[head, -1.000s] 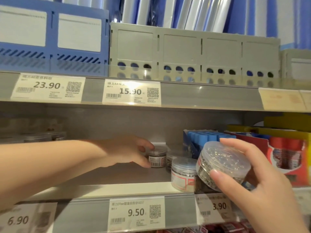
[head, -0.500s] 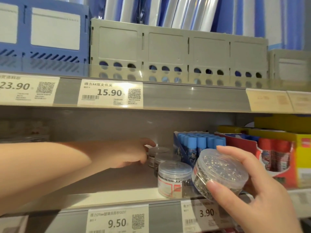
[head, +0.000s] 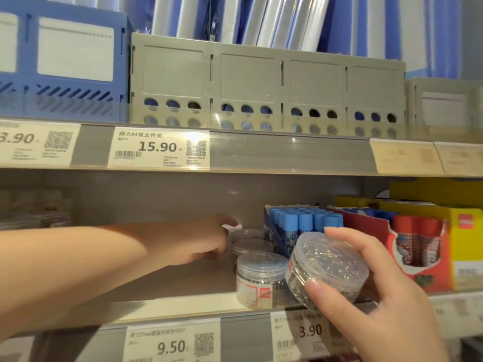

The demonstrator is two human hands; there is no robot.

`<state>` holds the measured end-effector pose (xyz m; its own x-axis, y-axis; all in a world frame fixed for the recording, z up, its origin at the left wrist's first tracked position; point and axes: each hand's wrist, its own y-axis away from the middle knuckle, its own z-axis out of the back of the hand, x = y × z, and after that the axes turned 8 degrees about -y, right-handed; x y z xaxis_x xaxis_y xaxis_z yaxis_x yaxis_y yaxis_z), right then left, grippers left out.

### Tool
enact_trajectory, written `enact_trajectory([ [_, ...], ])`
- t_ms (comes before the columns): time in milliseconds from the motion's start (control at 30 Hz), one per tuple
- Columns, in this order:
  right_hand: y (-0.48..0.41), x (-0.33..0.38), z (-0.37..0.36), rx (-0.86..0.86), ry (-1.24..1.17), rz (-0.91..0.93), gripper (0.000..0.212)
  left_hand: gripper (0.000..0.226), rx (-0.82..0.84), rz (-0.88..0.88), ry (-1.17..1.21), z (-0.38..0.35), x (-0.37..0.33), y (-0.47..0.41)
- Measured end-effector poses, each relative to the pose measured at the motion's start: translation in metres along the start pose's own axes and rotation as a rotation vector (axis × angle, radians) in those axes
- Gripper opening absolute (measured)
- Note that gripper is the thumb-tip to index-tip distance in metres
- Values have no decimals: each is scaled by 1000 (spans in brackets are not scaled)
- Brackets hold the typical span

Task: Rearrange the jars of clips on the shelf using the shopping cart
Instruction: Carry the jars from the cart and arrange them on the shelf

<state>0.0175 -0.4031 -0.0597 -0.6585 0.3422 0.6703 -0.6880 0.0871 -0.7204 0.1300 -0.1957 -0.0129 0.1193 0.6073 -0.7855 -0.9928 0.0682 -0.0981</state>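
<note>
At shelf (head: 183,307) front, jar (head: 326,273) tilted, lid (head: 332,253) up-left.

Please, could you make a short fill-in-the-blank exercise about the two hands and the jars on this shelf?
1. The ____ hand grips a tilted jar of clips.
2. The left hand reaches toward the ____ of the shelf.
3. The glue sticks to the right of the shelved jars have ____ caps.

Missing words: right; back; blue.
</note>
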Motion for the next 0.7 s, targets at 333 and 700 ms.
enact_trajectory([
  [333, 5, 12, -9, 62, -134, 17, 67, 64, 31, -436, -342, 6, -26, 86],
  [700, 7, 21, -10, 121, -121, -17, 67, 81, -43, -590, -292, -18, -40, 144],
])
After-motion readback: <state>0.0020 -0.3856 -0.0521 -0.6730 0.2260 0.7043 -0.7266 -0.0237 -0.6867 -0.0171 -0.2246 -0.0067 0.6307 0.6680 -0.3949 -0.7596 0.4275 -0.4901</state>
